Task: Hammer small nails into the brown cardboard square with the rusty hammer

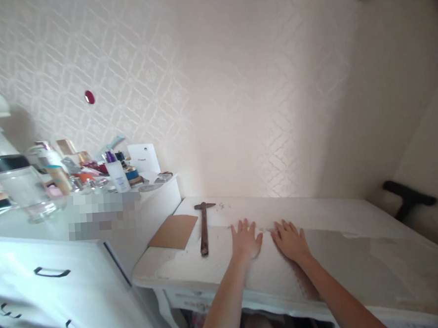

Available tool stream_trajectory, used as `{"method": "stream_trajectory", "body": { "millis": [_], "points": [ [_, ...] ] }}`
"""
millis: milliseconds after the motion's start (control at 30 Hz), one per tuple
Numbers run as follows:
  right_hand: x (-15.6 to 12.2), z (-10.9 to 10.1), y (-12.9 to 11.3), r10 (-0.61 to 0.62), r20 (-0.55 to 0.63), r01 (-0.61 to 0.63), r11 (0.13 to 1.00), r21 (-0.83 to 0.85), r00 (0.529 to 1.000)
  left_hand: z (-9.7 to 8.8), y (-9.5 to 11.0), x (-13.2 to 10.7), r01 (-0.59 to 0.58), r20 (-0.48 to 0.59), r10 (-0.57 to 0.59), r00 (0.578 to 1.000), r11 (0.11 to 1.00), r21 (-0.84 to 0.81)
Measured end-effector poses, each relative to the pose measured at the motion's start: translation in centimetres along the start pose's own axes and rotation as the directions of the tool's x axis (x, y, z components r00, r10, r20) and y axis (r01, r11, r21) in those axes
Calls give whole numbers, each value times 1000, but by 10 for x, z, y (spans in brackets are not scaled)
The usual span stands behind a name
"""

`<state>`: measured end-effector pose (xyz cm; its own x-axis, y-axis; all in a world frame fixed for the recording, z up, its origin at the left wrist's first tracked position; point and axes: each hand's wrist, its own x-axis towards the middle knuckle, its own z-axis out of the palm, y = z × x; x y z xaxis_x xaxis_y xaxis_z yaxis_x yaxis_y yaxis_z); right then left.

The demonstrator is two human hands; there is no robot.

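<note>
My left hand (pixel 246 238) and my right hand (pixel 290 240) lie flat, fingers spread, side by side on the white tabletop (pixel 358 254). Neither hand holds anything. A rusty hammer (pixel 204 226) with a brown handle lies on the table just left of my left hand, its head pointing towards the wall. Left of the hammer lies a flat brown cardboard piece (pixel 174 231). A few tiny bits, perhaps nails (pixel 221 206), lie near the hammer head.
A white chest of drawers (pixel 62 272) stands to the left, its top crowded with bottles, a glass jar (pixel 22 186) and a white card (pixel 144 158). A patterned wall rises behind. A black handle (pixel 408 199) sticks out at the far right.
</note>
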<state>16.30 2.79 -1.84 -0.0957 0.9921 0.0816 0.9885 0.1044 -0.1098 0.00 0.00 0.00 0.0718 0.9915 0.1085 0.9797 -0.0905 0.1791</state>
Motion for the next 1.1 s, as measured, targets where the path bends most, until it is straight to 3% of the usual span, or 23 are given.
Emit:
{"method": "stream_trajectory", "body": {
  "millis": [667,733,833,967,1033,1100],
  "points": [
    [-1,-3,-1,-12,-8,12,1000,19,1000,-2,1,-2,-12,-63,12,998,1000,-3],
    [0,-2,-1,-17,-17,17,1000,16,1000,-12,0,-2,-34,-57,34,998,999,12],
    [0,-1,-1,-19,-23,19,1000,14,1000,-41,-12,-1,-56,-41,58,997,997,55],
    [0,-1,0,-20,-24,21,1000,20,1000,-89,-51,-4,102,-281,-60,958,985,140],
    [0,-2,0,-22,-23,23,999,23,999,-104,-77,-11,212,-309,-148,940,960,185],
    [0,-2,0,-22,-22,22,999,26,1000,-109,-103,-20,303,-259,-239,936,921,245]
  ]
}}
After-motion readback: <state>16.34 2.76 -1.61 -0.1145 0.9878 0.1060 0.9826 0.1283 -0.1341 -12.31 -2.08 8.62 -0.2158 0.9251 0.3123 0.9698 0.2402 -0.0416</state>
